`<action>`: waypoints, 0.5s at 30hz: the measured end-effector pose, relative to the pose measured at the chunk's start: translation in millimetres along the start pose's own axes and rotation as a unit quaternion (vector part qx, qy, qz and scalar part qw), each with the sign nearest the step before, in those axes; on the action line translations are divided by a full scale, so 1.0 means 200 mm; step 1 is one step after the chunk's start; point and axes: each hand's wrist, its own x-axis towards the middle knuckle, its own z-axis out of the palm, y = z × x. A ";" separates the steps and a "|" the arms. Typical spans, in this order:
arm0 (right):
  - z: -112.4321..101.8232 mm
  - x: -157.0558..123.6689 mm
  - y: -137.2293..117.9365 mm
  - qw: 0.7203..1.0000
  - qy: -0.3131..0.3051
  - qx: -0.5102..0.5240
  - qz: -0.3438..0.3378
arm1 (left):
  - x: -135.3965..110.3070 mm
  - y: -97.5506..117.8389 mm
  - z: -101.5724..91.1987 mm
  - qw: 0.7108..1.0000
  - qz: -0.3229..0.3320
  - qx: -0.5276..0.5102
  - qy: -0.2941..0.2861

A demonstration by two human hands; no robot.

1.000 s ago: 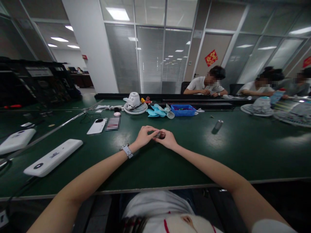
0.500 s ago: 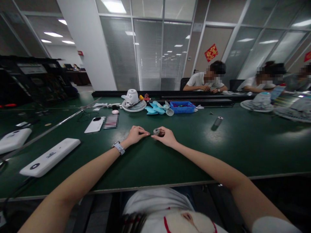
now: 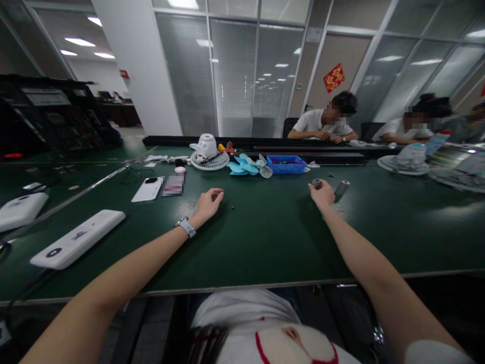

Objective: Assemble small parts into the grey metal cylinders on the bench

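Note:
My right hand [image 3: 323, 194] grips a small grey metal cylinder [image 3: 317, 182] with a round, ringed top, holding it upright between thumb and fingers at the table surface or just above it. Right beside that hand, a second, longer metal cylinder [image 3: 343, 187] stands on the green table [image 3: 265, 237]. My left hand [image 3: 207, 205], with a watch on its wrist, hovers or rests loosely curled with nothing visible in it. Just right of its fingers lies a tiny dark piece [image 3: 232, 207], too small to name.
At the back are a white fan housing [image 3: 205, 146], light-blue fan blades [image 3: 244, 165] and a blue bin [image 3: 287, 164]. A phone [image 3: 147, 189] and a long white device [image 3: 78, 239] lie on the left. Across the table sits a person [image 3: 322, 124], with others further right.
My right hand has carried the small cylinder rightward, beside the longer one. My left hand has drawn back slightly left, and the tiny dark piece now shows on the table.

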 end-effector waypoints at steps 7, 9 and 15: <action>-0.02 -0.08 -0.07 0.995 0.062 -0.018 0.071 | -0.01 0.01 0.00 0.999 -0.036 -0.025 0.016; -0.03 -0.18 -0.16 0.995 0.099 -0.016 -0.020 | -0.01 0.01 0.00 0.999 -0.044 -0.025 0.014; -0.04 -0.68 -0.52 0.860 -0.225 0.102 -0.448 | -0.01 0.01 0.00 0.999 -0.042 -0.027 0.014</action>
